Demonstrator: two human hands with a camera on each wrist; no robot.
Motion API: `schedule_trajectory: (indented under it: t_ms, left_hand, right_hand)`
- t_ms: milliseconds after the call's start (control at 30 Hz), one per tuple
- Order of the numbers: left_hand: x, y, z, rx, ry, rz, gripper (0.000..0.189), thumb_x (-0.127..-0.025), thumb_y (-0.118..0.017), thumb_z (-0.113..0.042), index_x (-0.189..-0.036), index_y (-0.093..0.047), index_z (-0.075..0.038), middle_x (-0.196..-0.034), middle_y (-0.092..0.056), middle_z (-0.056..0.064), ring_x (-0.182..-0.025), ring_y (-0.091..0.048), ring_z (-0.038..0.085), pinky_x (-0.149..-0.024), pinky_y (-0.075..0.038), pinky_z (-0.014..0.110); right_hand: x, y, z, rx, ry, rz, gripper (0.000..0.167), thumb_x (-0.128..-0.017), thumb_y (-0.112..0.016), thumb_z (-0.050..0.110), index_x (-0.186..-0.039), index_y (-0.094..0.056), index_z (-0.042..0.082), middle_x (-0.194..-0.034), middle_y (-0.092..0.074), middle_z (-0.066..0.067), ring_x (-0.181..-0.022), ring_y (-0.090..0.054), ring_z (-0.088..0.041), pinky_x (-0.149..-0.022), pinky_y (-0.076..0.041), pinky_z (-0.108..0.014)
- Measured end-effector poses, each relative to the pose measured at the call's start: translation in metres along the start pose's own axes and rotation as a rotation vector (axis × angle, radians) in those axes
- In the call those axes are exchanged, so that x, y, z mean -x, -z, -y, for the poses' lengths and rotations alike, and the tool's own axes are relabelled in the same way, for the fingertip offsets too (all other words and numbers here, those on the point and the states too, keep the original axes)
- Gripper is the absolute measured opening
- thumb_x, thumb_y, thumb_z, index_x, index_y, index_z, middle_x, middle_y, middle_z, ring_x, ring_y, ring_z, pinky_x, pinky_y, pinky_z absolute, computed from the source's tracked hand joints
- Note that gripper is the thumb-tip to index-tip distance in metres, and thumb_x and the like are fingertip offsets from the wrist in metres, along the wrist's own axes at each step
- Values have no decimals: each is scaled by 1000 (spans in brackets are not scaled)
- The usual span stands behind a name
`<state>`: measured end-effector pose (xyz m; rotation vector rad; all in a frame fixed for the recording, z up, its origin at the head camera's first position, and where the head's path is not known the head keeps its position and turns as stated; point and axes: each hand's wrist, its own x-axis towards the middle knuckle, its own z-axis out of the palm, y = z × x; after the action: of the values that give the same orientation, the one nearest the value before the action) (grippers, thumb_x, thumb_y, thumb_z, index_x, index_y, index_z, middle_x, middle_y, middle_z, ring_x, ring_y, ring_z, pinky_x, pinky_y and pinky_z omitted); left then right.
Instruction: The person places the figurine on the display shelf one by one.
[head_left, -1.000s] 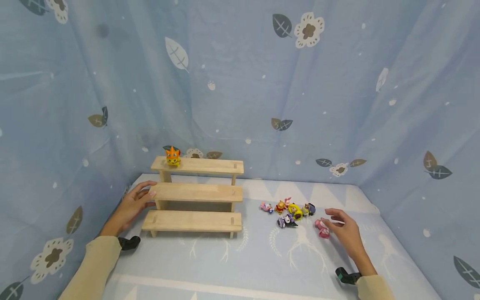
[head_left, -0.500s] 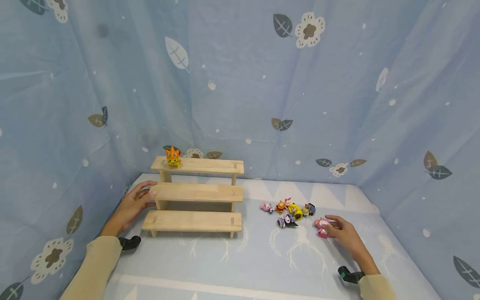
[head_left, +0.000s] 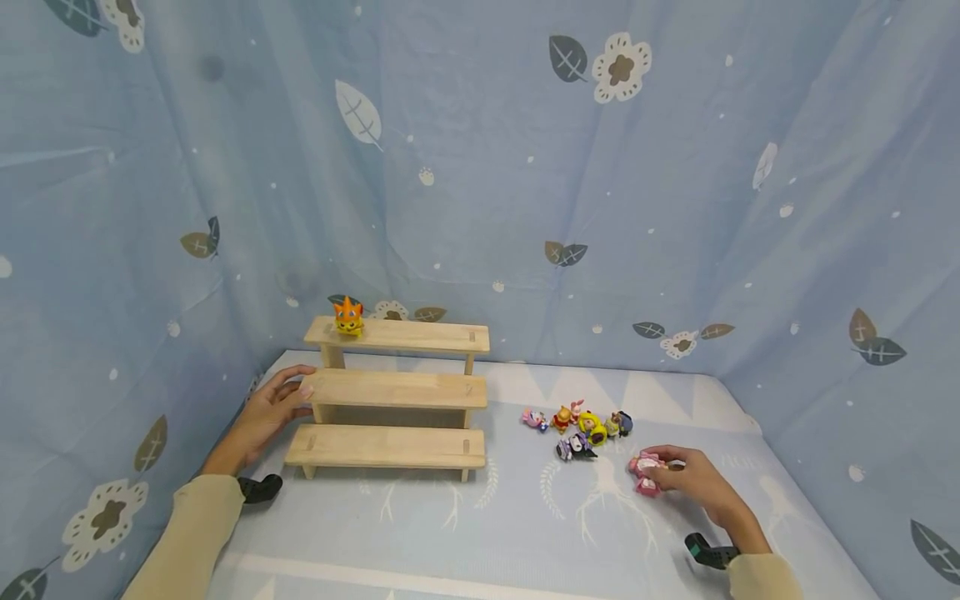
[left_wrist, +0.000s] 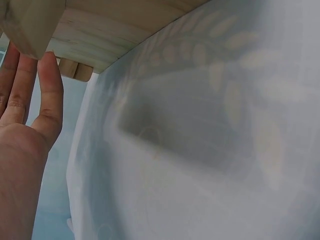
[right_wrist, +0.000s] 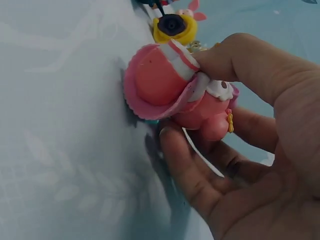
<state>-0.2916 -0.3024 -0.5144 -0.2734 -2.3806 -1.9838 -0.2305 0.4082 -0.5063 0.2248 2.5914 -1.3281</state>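
Head: three shelves [head_left: 397, 388], one figurine [head_left: 642, 467] in grip [head_left: 699, 480].

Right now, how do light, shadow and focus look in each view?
Head view: fairly even light, wooden stand clear, clustered figurines small; left wrist view: dim, with a soft-edged shadow on the patterned surface, whose printed leaves look blurred; right wrist view: also dim, pink figurine readable, dark shadow beside it.
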Motion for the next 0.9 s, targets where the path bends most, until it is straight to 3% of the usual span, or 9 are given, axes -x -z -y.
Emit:
schedule_trajectory:
  t_ms: [233,400,700,900]
  left_hand:
    - [0,0,1,3,-7,0,60,-104,-63,-37,-156,-40,-17,-135,-54,10,-112,-63,12,-93,-57,43]
    - [0,0,1,3,-6,-1,60,-104,-63,-37,-156,-41,-17,-133,-55,8,-111,-63,12,-94,-57,46]
    - [0,-1,2,3,7,-4,59,-104,-64,-36,-155,-42,-17,-133,-55,8,-111,-64,11,-94,-57,45]
    - [-1,1,2,8,0,-4,59,-104,-63,-37,-155,-41,-18,-133,-56,6,-111,-64,12,-94,-57,45]
  right_hand:
    - [2,0,0,-30,90,-41,63,-90,-83,32,-137,-58,-2,-128,-63,-17,-107,-60,-26,-79,-57,-31]
    - [3,-2,2,-48,145,-130,64,-90,-81,39,-138,-57,5,-138,-56,-20,-108,-63,-27,-80,-56,-31]
    - [3,-3,8,-90,250,-236,64,-91,-79,44,-141,-58,10,-130,-64,-15,-100,-65,-5,-81,-57,-23]
    - [2,-6,16,-112,311,-276,64,-91,-79,40,-142,-57,8,-138,-59,-17,-104,-60,5,-83,-55,-14]
